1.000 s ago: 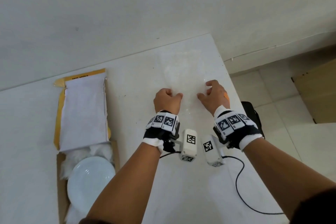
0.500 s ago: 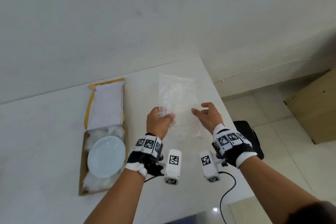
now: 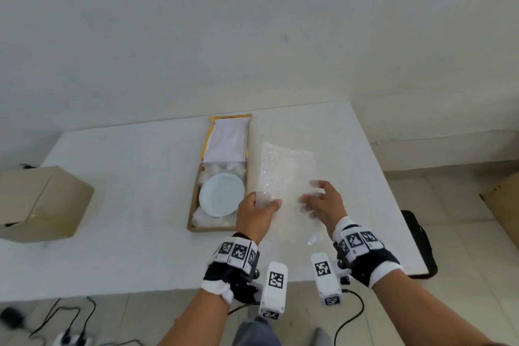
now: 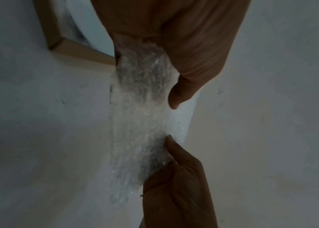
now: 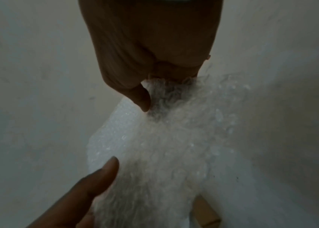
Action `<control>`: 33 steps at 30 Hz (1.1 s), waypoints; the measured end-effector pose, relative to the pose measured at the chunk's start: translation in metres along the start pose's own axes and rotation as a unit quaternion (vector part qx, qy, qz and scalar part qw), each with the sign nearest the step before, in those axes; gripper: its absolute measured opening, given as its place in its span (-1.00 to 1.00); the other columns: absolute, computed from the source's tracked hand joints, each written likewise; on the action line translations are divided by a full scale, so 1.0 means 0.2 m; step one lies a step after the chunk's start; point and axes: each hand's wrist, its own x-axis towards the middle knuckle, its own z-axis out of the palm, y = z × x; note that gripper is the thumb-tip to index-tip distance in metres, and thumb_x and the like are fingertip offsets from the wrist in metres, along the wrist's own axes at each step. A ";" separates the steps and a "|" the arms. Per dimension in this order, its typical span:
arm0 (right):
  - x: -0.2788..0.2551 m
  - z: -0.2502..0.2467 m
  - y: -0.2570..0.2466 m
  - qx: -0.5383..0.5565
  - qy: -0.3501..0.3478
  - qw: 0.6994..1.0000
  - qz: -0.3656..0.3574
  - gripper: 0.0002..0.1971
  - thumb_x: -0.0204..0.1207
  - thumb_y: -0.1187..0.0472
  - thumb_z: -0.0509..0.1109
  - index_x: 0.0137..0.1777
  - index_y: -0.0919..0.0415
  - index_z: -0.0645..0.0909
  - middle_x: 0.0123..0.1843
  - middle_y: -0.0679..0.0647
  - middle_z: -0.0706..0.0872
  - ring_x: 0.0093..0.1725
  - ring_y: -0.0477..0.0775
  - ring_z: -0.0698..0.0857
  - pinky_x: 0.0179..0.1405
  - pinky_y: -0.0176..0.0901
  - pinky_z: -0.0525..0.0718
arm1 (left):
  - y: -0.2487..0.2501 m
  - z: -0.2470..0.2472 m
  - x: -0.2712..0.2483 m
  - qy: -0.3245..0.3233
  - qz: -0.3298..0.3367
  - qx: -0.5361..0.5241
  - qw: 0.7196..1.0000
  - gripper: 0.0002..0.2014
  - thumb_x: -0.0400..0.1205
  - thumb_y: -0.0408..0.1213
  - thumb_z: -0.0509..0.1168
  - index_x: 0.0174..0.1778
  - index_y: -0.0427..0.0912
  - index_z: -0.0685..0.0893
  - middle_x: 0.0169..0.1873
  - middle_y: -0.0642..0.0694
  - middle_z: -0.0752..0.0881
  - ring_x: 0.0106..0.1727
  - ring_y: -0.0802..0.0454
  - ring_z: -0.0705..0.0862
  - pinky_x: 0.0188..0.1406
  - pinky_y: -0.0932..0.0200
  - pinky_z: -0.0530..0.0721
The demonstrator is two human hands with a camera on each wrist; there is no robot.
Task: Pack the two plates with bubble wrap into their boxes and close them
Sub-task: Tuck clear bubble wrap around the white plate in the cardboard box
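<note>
Sheet of clear, limp, slippery-looking bubble wrap (image 3: 286, 161) is pinched by left hand (image 3: 254, 215) at nine o'clock, right hand (image 3: 325, 206) at three.

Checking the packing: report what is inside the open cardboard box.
A round white plate lies on fluffy white padding in the open brown cardboard box; anything beneath them is hidden.

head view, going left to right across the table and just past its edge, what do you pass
cardboard box → open box holding the plate → bubble wrap → black bag beyond the table's right edge
</note>
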 end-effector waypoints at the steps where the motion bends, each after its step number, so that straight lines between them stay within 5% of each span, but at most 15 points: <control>1: -0.02 0.04 0.01 -0.002 -0.002 1.000 -0.001 -0.61 0.51 0.55 0.21 0.30 0.25 0.38 -0.24 0.16 0.71 -0.40 0.10 0.62 -0.48 -0.21 0.49 | -0.02 -0.04 0.00 0.016 0.006 0.004 1.000 -0.79 0.46 -0.13 0.46 -0.28 -0.17 0.62 -0.29 -0.09 0.73 -0.21 -0.11 0.71 -0.13 -0.04 0.68; 7: -0.03 0.33 0.03 -0.045 0.001 0.999 -0.027 -0.57 0.49 0.50 0.33 0.31 0.20 0.38 -0.19 0.19 0.69 -0.37 0.11 0.67 -0.51 -0.15 0.58 | -0.13 -0.33 0.10 0.046 0.009 0.042 0.998 -0.65 0.49 -0.13 0.39 -0.29 -0.41 0.59 -0.42 -0.15 0.63 -0.33 -0.08 0.60 -0.20 -0.03 0.65; 10: -0.02 0.52 0.06 -0.081 0.024 0.996 -0.035 -0.49 0.48 0.44 0.38 0.36 0.11 0.32 -0.18 0.16 0.65 -0.33 0.14 0.70 -0.49 -0.10 0.64 | -0.18 -0.49 0.19 0.048 0.008 0.083 0.995 -0.78 0.51 -0.13 0.41 -0.16 -0.23 0.62 -0.28 -0.08 0.63 -0.21 -0.11 0.63 -0.15 -0.01 0.61; 12: -0.02 0.64 0.09 -0.116 0.040 0.992 -0.040 -0.41 0.48 0.41 0.38 0.39 -0.04 0.26 -0.20 0.18 0.64 -0.26 0.21 0.72 -0.40 -0.06 0.70 | -0.21 -0.60 0.25 0.047 0.009 0.103 0.994 -0.78 0.53 -0.16 0.41 0.03 -0.08 0.58 -0.17 -0.04 0.62 -0.12 -0.04 0.60 -0.09 0.19 0.52; 15: 0.00 0.80 0.13 -0.165 0.051 0.983 -0.060 -0.34 0.46 0.39 0.34 0.41 -0.22 0.23 -0.24 0.18 0.64 -0.20 0.23 0.71 -0.21 -0.01 0.74 | -0.26 -0.74 0.35 0.038 0.027 0.113 0.993 -0.69 0.53 -0.22 0.41 0.15 -0.18 0.59 -0.19 -0.05 0.62 -0.14 0.02 0.59 -0.08 0.28 0.46; 19: 0.05 0.94 0.14 -0.239 0.079 0.965 -0.068 -0.40 0.48 0.32 0.32 0.44 -0.17 0.27 -0.11 0.15 0.64 -0.12 0.15 0.65 -0.10 -0.08 0.62 | -0.30 -0.88 0.46 0.021 0.037 0.120 0.992 -0.69 0.52 -0.30 0.41 0.16 -0.18 0.56 -0.30 -0.01 0.61 -0.30 0.13 0.58 -0.19 0.30 0.47; 23: 0.11 1.01 0.13 -0.283 0.085 0.953 -0.064 -0.49 0.49 0.30 0.29 0.41 -0.07 0.32 -0.23 0.09 0.56 -0.19 0.14 0.60 -0.18 -0.13 0.56 | -0.31 -0.93 0.57 0.003 0.035 0.150 0.988 -0.64 0.52 -0.27 0.40 0.21 -0.11 0.50 -0.29 -0.01 0.63 -0.22 0.02 0.62 -0.15 0.21 0.52; 28: 0.22 1.04 0.15 -0.354 0.073 0.931 -0.045 -0.51 0.51 0.25 0.28 0.41 -0.04 0.31 -0.16 0.15 0.64 -0.12 0.22 0.65 -0.14 -0.11 0.57 | -0.33 -0.92 0.65 -0.019 0.033 0.191 0.981 -0.62 0.55 -0.22 0.39 0.24 -0.11 0.46 -0.25 0.01 0.61 -0.14 -0.04 0.64 -0.09 0.16 0.58; 33: 0.32 1.03 0.18 -0.414 0.071 0.907 -0.024 -0.52 0.52 0.15 0.29 0.43 -0.07 0.29 0.09 0.15 0.67 0.18 0.30 0.59 0.15 -0.01 0.57 | -0.35 -0.88 0.73 -0.019 0.009 0.222 0.975 -0.62 0.54 -0.22 0.39 0.22 -0.14 0.45 -0.20 -0.04 0.65 -0.05 -0.12 0.70 0.07 0.00 0.66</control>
